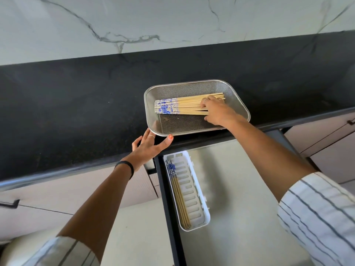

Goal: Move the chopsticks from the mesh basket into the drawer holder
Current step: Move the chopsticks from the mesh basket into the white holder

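Right hand (217, 112) inside basket (240, 104), fingers spread flat on chopsticks (184, 106) running toward 9 o'clock. Left hand (149, 144), relaxed and apart, touching basket's rim at 7 o'clock. Holder (199, 200) in drawer (240, 189) at 6 o'clock, some chopsticks already inside.

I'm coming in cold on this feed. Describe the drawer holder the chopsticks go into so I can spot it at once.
Find the black countertop with the mesh basket on it; just below its front edge an open drawer sticks out. The drawer holder lies along the drawer's left side: a long white plastic tray with a slotted floor. A few blue-patterned chopsticks already lie in it.
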